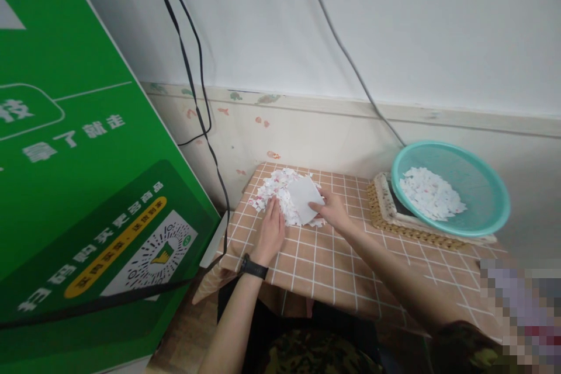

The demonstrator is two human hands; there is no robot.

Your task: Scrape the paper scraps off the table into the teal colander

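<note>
My right hand [333,210] grips the near right edge of a flat white sheet [305,197], thumb on top. It looks like stiff paper or card. The sheet lies tilted over a heap of torn paper scraps [277,186], white with a few pinkish bits, and hides part of it. At the heap's near side rests my left hand [270,234], its fingers stretched out against the scraps and holding nothing I can see. A dark watch [254,267] is on the left wrist.
A teal plastic basin [488,193] with more paper scraps sits on a woven tray [379,210] to the right. Under everything is a brown checked tablecloth [324,263]. A green panel [109,128] stands at left; black cables [199,70] hang by the wall.
</note>
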